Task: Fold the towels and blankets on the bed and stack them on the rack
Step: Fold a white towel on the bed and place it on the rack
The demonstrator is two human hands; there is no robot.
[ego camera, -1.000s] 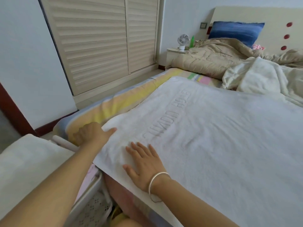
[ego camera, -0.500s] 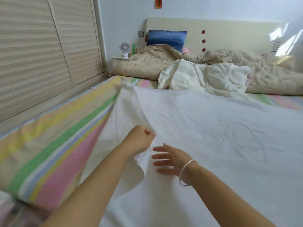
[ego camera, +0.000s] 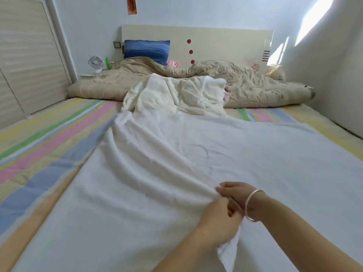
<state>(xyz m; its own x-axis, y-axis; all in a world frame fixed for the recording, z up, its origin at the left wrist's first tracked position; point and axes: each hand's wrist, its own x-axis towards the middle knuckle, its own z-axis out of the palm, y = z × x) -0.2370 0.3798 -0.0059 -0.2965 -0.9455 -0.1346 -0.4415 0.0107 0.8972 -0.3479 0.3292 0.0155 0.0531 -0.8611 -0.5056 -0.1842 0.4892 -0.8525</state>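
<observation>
A large white towel (ego camera: 245, 154) lies spread over the striped bed (ego camera: 45, 150). Its left part is folded over toward the right, and a long crease runs from the far left corner down to my hands. My left hand (ego camera: 220, 222) grips the towel's near corner, and a flap of cloth hangs below it. My right hand (ego camera: 235, 195), with a silver bangle at the wrist, pinches the same edge just beyond the left hand. A crumpled cream blanket (ego camera: 176, 95) lies past the towel. The rack is out of sight.
A beige quilt (ego camera: 245, 85) is heaped across the head of the bed, with a blue pillow (ego camera: 147, 49) against the headboard. A small fan (ego camera: 95, 62) stands on the bedside table at left. Louvred wardrobe doors (ego camera: 25, 55) line the left wall.
My left hand has carried the towel's left corner across to the right and met my right hand. The view swung from the bed's left edge toward the headboard.
</observation>
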